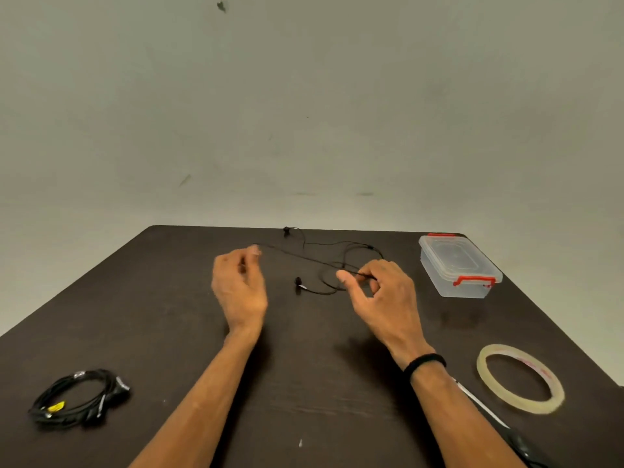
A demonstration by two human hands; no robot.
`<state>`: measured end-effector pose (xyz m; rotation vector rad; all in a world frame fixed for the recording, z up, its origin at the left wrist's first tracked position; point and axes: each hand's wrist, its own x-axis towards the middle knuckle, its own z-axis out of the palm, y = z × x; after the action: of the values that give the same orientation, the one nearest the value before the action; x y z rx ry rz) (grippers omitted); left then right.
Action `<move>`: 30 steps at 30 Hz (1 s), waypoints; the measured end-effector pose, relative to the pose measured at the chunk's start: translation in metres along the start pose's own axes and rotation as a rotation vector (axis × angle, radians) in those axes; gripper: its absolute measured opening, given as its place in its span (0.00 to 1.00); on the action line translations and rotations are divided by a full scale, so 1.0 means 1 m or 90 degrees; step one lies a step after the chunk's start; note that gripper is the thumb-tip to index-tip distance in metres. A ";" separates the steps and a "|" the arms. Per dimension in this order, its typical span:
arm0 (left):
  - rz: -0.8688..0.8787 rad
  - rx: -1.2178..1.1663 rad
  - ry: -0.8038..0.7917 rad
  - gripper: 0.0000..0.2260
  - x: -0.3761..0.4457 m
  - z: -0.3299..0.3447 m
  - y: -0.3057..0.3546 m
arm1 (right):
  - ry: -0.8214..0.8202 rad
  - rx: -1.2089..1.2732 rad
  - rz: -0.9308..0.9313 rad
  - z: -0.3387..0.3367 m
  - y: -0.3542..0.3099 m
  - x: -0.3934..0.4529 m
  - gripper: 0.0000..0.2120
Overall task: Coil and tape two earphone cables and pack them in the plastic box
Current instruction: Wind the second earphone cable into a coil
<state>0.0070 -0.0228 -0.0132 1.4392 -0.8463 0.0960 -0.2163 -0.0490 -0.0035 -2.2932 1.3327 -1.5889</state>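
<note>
A thin black earphone cable (pixel 305 256) lies loosely spread at the far middle of the dark table (pixel 169 315), with one earbud (pixel 287 230) near the far edge and another (pixel 298 282) between my hands. My left hand (pixel 239 288) pinches one end of the cable, lifted above the table. My right hand (pixel 381 292) pinches the same cable further along, between thumb and forefinger. A second black cable (pixel 79 398) lies coiled at the near left. The clear plastic box (pixel 459 265), lid on with red clips, stands at the far right.
A roll of clear tape (pixel 520 378) lies flat at the near right. Scissors (pixel 486 410) with black handles lie partly under my right forearm. A plain wall stands behind the table's far edge.
</note>
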 end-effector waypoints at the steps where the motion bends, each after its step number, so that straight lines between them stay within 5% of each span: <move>1: -0.065 -0.024 0.038 0.13 0.007 -0.004 -0.003 | 0.007 -0.006 0.003 0.000 0.005 0.002 0.17; 5: -0.303 -0.126 0.160 0.14 0.028 -0.016 -0.017 | 0.044 0.127 0.155 -0.002 0.015 0.007 0.22; 8: -0.356 -0.166 0.166 0.11 0.033 -0.018 -0.014 | 0.055 0.192 0.244 -0.005 0.011 0.007 0.25; 16: -0.138 0.024 -0.069 0.16 0.021 -0.014 -0.002 | 0.020 0.353 0.253 -0.006 0.000 0.005 0.25; 19: -0.059 0.101 -0.267 0.12 0.014 -0.010 0.004 | 0.009 0.336 0.256 -0.005 -0.002 0.006 0.18; 23: 0.088 0.290 -0.461 0.13 0.011 -0.008 -0.005 | 0.069 0.238 0.407 -0.002 0.017 0.007 0.16; 26: 0.107 0.440 -0.482 0.16 0.015 -0.015 -0.006 | 0.085 0.206 0.479 -0.005 0.023 0.010 0.11; 30: 0.065 0.462 -0.408 0.10 0.015 -0.020 -0.007 | -0.025 0.200 0.422 -0.005 0.016 0.009 0.09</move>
<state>0.0307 -0.0127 -0.0086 2.1561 -1.5093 0.0130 -0.2293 -0.0629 -0.0023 -1.4736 1.4849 -1.3816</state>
